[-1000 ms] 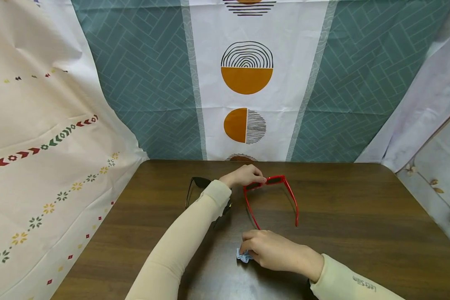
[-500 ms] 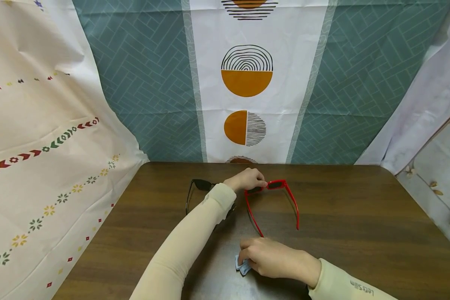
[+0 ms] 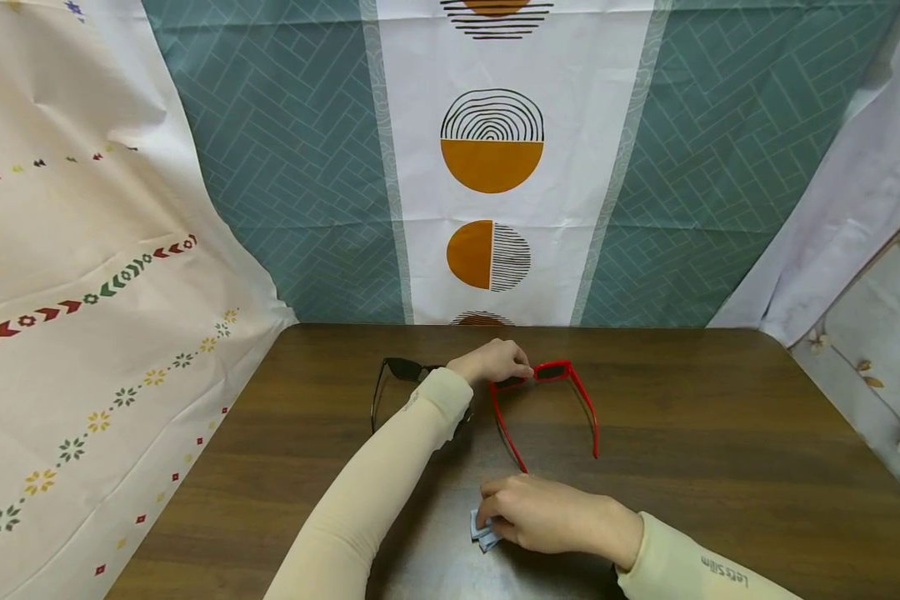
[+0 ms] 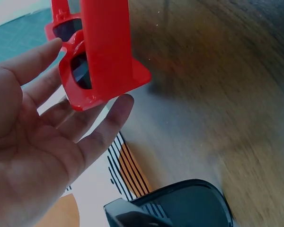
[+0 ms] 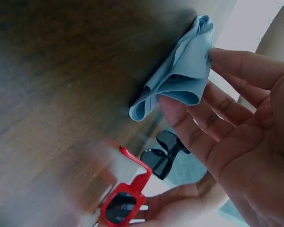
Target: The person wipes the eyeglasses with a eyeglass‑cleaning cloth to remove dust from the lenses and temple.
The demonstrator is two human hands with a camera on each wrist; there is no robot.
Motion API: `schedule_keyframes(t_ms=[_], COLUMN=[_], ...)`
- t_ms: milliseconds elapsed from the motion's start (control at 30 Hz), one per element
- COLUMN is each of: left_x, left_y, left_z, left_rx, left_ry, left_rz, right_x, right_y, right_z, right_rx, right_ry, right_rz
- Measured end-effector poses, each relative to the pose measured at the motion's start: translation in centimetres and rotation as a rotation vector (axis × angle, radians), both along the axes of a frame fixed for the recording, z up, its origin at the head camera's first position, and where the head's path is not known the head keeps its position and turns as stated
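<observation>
My left hand [image 3: 491, 362] pinches the red sunglasses [image 3: 551, 372] near the bridge. They stand on the table with their arms unfolded toward me; in the left wrist view a wide red arm [image 4: 106, 47] hides part of the front. Closer to me, my right hand [image 3: 547, 515] holds a small crumpled light-blue cloth [image 3: 486, 535] between thumb and fingers, low over the table. The right wrist view shows the cloth [image 5: 184, 66] bunched and folded at the fingertips. Left of the red pair sit black sunglasses [image 3: 403, 369], partly hidden behind my left forearm.
The brown wooden table [image 3: 705, 433] ends at a patterned teal and white curtain [image 3: 491, 208] behind. A cream cloth with printed motifs [image 3: 105, 333] hangs along the left side, and floral fabric [image 3: 877, 358] along the right.
My right hand and the cloth have come slightly nearer to me over the second. My left hand keeps its pinch on the red sunglasses. In the last half second hardly anything moves.
</observation>
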State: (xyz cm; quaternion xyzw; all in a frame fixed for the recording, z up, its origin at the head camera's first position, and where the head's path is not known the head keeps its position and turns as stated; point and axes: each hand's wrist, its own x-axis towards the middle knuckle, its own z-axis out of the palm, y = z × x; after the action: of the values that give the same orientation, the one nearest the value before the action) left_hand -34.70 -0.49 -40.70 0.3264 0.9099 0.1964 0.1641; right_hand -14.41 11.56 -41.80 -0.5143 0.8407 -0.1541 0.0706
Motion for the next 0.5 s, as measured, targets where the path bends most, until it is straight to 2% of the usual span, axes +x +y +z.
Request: schedule_keyframes(t_ms=[267,367,500], left_x=[0.2,0.4,0.9], left_y=[0.0,-0.3,-1.0], left_z=[0.1,0.6,1.7], left_rx=[-0.009,0.013,0.084], left_ry=[-0.033,-0.028,-0.026], left_rz=[0.017,0.011,0.003], right_x=[-0.4,-0.8,-1.7], right_y=[0.3,0.7,1.6], right_z=[0.7,1.0,1.7], right_rx=[0.005,-0.024,-0.09], right_ry=[-0.059,-0.05,-0.036], right_rz=[-0.029,-0.034,-0.07])
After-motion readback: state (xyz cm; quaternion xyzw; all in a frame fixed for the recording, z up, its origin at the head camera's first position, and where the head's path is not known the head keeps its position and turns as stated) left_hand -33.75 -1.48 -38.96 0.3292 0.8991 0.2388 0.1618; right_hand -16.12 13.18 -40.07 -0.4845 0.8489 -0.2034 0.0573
